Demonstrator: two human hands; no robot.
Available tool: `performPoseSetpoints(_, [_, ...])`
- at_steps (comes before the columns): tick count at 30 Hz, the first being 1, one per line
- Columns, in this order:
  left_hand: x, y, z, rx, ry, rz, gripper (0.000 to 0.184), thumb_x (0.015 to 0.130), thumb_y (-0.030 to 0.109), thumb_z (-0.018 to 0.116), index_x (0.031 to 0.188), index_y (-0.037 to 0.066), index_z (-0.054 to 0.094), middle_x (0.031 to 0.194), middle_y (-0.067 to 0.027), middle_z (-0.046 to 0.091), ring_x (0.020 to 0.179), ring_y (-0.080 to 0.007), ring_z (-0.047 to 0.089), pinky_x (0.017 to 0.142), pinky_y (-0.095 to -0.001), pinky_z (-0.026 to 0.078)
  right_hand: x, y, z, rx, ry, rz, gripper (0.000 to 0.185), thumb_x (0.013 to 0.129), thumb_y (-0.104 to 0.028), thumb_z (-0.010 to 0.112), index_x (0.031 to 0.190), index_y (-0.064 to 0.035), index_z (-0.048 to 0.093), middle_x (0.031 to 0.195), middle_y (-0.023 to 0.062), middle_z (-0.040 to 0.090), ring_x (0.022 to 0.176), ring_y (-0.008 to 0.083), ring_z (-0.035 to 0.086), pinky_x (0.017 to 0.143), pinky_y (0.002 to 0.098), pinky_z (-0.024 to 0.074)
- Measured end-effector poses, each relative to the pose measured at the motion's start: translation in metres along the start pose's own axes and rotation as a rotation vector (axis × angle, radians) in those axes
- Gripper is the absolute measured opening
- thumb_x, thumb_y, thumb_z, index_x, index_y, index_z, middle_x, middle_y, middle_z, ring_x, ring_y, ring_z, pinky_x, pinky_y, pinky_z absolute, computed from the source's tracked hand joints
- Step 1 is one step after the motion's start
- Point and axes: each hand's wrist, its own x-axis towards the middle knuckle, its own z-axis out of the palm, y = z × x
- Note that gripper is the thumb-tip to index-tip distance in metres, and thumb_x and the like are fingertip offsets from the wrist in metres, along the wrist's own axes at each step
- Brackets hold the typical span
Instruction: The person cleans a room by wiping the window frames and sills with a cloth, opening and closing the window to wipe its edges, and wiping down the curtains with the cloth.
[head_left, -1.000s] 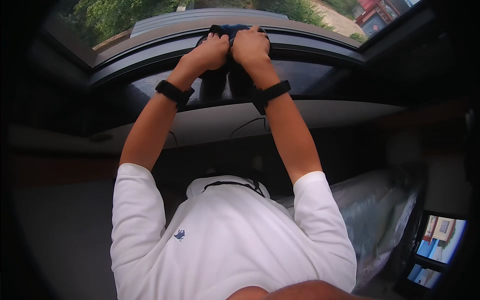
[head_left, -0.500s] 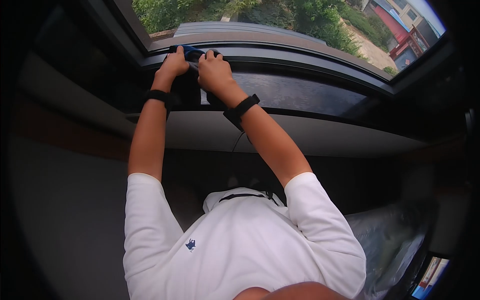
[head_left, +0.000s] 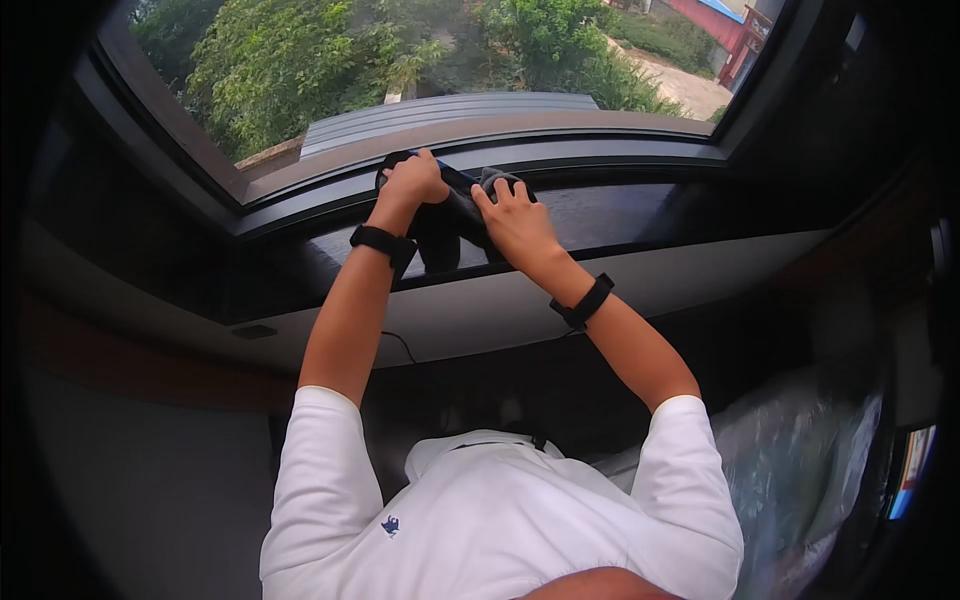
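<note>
Fingers of both hands are on one dark cloth (head_left: 462,204): the left hand's (head_left: 413,182) curl down onto its end, the right hand's (head_left: 520,218) lie bent and spread over its grey part, whether gripping I cannot tell. The cloth spans between them, from the left fingers' four o'clock to the right's nine. The left forearm points to one o'clock, the right to eleven. Two black wristbands (head_left: 382,241), one per wrist; one glossy sill (head_left: 630,212) beneath; one window frame (head_left: 600,152) at twelve.

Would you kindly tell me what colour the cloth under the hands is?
The cloth looks dark grey to black, with some blue, in the head view.
</note>
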Motion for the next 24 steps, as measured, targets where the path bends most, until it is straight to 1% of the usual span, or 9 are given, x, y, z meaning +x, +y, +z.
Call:
performPoseSetpoints(3, [0.008,0.033,0.016,-0.079,-0.112,0.235,0.069,0.083,0.022,0.044,0.143,-0.01,0.03,0.137,-0.0431,0.042,0.133,-0.0569,0.037,0.115,-0.063,0.015,-0.012,0.054,-0.008,-0.042,-0.013,0.08,0.054,0.076,-0.005,0.07,0.126,-0.0127,0.052,0.112,0.0109,0.054,0.1,0.0295,0.059,0.068,0.0376,0.0603])
performPoseSetpoints(5, [0.004,0.066,0.029,-0.051,-0.04,0.245,0.066,0.085,0.021,0.041,0.144,-0.007,0.03,0.14,-0.0468,0.033,0.137,-0.0594,0.026,0.115,-0.0626,0.012,-0.014,0.091,-0.014,-0.039,0.077,0.082,0.057,0.073,-0.003,0.073,0.124,-0.0137,0.051,0.111,0.0113,0.052,0.101,0.0305,0.059,0.071,0.0378,0.0603])
performPoseSetpoints(6, [-0.005,-0.092,0.017,-0.054,-0.05,0.236,0.065,0.087,0.022,0.04,0.145,-0.005,0.03,0.142,-0.0476,0.028,0.138,-0.0604,0.02,0.115,-0.0629,0.012,0.062,-0.051,0.011,-0.043,0.119,0.082,0.057,0.071,0.0,0.072,0.123,-0.0132,0.05,0.11,0.0111,0.05,0.102,0.0309,0.058,0.073,0.0381,0.06])
performPoseSetpoints(8, [-0.018,-0.013,0.014,-0.091,-0.054,0.266,0.062,0.089,0.024,0.039,0.145,0.0,0.03,0.145,-0.0485,0.021,0.14,-0.0621,0.013,0.115,-0.064,0.012,0.045,0.018,-0.02,0.027,0.182,0.089,0.057,0.07,0.003,0.07,0.122,-0.0115,0.05,0.108,0.0132,0.05,0.101,0.0347,0.056,0.08,0.0421,0.0567])
performPoseSetpoints(12, [-0.044,-0.032,0.026,-0.141,0.011,0.199,0.058,0.09,0.025,0.046,0.144,0.006,0.033,0.148,-0.045,0.019,0.141,-0.0616,0.008,0.115,-0.0627,0.017,0.065,0.002,-0.025,0.15,0.171,-0.028,0.055,0.072,0.009,0.062,0.123,-0.0087,0.052,0.11,0.0185,0.051,0.101,0.0394,0.057,0.085,0.044,0.0542])
performPoseSetpoints(14, [-0.06,-0.064,0.01,-0.152,0.053,0.078,0.058,0.089,0.022,0.052,0.143,0.01,0.035,0.152,-0.0409,0.017,0.144,-0.057,0.006,0.115,-0.059,0.021,0.091,-0.027,-0.026,0.243,0.092,-0.196,0.06,0.072,0.01,0.06,0.128,-0.0081,0.051,0.115,0.0206,0.052,0.103,0.0406,0.057,0.094,0.0461,0.0488])
performPoseSetpoints(19, [-0.072,-0.242,-0.004,-0.194,0.139,-0.104,0.058,0.087,0.02,0.054,0.141,0.011,0.036,0.153,-0.0363,0.02,0.146,-0.052,0.011,0.115,-0.0586,0.023,0.158,-0.181,0.017,0.204,0.031,-0.34,0.067,0.07,0.006,0.065,0.133,-0.0103,0.049,0.126,0.0189,0.047,0.116,0.0406,0.048,0.1,0.045,0.0451])
performPoseSetpoints(22, [-0.094,-0.305,-0.01,-0.215,0.261,-0.283,0.057,0.085,0.015,0.057,0.138,0.008,0.038,0.152,-0.0341,0.026,0.145,-0.0501,0.016,0.115,-0.0565,0.026,0.176,-0.234,0.01,0.234,-0.023,-0.42,0.065,0.073,-0.003,0.067,0.135,-0.0096,0.049,0.126,0.0176,0.048,0.117,0.0396,0.049,0.098,0.0441,0.0496])
performPoseSetpoints(24, [-0.084,-0.324,-0.004,-0.217,0.227,-0.164,0.056,0.084,0.013,0.057,0.136,0.007,0.039,0.15,-0.0339,0.029,0.145,-0.0489,0.019,0.115,-0.054,0.028,0.181,-0.243,0.008,0.226,-0.075,-0.426,0.064,0.073,-0.004,0.067,0.135,-0.0098,0.05,0.128,0.018,0.048,0.118,0.0392,0.049,0.097,0.0445,0.0508])
